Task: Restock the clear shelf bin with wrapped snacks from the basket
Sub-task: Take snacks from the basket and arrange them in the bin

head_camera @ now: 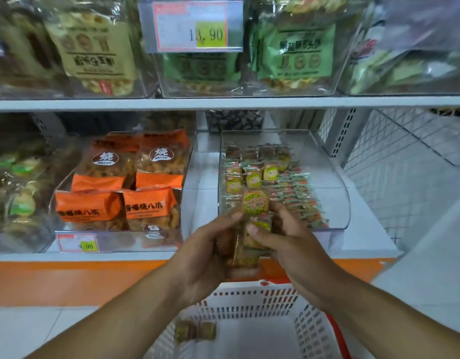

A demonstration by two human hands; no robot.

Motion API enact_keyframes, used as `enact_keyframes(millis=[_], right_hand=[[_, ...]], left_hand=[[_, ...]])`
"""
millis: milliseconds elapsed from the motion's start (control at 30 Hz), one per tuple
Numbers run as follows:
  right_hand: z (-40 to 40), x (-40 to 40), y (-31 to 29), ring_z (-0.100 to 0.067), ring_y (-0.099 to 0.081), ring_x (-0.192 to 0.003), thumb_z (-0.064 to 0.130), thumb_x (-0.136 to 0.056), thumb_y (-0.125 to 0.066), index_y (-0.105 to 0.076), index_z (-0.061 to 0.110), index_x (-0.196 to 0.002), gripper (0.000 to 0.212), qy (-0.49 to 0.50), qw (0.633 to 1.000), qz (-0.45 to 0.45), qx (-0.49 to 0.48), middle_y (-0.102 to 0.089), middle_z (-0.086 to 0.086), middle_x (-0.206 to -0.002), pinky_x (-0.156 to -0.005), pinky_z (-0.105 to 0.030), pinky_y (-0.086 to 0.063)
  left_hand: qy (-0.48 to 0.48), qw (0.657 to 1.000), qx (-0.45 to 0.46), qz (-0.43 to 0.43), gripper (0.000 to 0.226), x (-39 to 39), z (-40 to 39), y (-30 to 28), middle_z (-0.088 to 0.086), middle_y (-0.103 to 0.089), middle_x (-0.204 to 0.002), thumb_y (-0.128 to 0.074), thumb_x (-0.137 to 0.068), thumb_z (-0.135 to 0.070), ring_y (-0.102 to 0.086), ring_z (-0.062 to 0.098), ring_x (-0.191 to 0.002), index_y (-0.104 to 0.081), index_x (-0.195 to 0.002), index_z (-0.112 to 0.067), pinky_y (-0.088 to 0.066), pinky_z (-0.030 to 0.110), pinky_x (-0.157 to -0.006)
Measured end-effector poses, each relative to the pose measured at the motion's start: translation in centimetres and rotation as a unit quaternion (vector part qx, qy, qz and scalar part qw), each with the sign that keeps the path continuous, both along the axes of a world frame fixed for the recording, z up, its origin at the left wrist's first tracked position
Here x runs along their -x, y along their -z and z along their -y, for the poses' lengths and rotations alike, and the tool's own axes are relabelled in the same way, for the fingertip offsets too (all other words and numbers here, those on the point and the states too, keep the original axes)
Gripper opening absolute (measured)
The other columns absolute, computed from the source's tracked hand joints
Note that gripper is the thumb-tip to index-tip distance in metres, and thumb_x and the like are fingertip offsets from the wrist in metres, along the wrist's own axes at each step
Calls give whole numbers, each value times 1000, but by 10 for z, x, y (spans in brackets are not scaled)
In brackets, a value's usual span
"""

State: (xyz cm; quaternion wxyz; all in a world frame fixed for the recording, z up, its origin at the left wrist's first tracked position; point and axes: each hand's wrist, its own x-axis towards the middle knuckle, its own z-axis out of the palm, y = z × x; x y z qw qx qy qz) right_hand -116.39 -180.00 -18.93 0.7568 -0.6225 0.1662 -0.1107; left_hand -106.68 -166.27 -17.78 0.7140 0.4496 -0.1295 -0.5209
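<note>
Both hands hold a stack of small wrapped snacks (255, 206), yellow-green squares, just in front of the clear shelf bin (335, 177). My left hand (210, 244) grips the stack from the left. My right hand (283, 237) pinches it from the right, thumb across the front. Rows of the same snacks (252, 174) lie inside the bin, with red-green wrapped ones (298, 195) filling its right part. Below, the white plastic basket (309, 330) holds a few leftover snacks (195, 331) in its left corner.
A clear bin of orange snack bags (120, 185) stands left of the target bin, with a price tag (77, 243) on its front. The upper shelf (223, 103) carries bins of larger bags. A white wire grid panel (404, 161) closes the right side.
</note>
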Motion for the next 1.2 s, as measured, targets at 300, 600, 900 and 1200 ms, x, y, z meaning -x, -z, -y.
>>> enact_keyframes(millis=[300, 600, 900, 1200], right_hand=[[18, 1, -9, -15, -71, -109, 38, -81, -77, -70, 40, -112, 32, -15, 999, 0, 34, -75, 4, -115, -93, -38, -54], [27, 4, -14, -26, -74, -103, 24, -77, -76, -69, 17, -120, 45, -26, 996, -24, -76, -76, -8, -114, -70, -32, -60], [51, 11, -25, -23, -75, -92, 17, -74, -75, -70, 22, -119, 46, 5, 999, -23, -26, -75, -3, -115, -55, -28, -55], [18, 8, -2, -14, -69, -89, 21, -100, -61, -67, 38, -118, 25, -56, 985, -121, 110, -76, 11, -105, -68, -31, -55]], left_hand=[[25, 996, 7, 89, 66, -20, 2, 9, 12, -74, -120, -93, -64, -19, -74, 30, -101, -70, -125, -28, -61, 38, -66], [-21, 998, -40, 45, 37, -23, 6, 16, 16, -75, -109, -73, -73, -16, -74, 21, -81, -78, -109, -18, -58, 34, -53], [-67, 996, -58, 4, 33, -24, 4, 14, 21, -76, -104, -76, -67, -10, -74, 22, -70, -79, -99, -9, -60, 33, -55], [-104, 990, -50, 79, 45, -15, 5, 21, 21, -75, -112, -77, -66, -9, -76, 34, -94, -76, -111, -11, -62, 37, -65]])
